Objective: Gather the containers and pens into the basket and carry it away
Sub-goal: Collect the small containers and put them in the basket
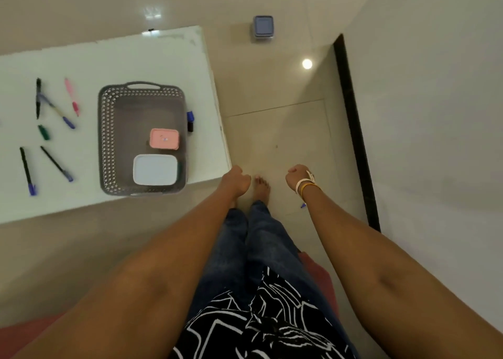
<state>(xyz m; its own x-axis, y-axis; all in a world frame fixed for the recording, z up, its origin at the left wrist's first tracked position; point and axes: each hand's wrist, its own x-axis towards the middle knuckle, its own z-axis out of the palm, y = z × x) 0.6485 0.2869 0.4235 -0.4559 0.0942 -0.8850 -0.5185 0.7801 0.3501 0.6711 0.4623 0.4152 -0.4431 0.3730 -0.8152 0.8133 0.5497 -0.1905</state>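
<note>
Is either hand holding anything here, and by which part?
Nothing visible is held. The left hand and right hand hang loosely curled above the floor, away from the basket.

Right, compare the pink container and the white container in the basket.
The pink container is smaller and sits mid-basket; the white container is larger and lies at the end nearest the person. Pink has a coloured lid, white a pale one. Both are lidded, rounded rectangles lying flat in the grey basket.

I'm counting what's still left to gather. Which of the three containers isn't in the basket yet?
The blue-lidded container on the floor beyond the table's far corner. The pink one and the white one already lie inside the grey basket.
</note>
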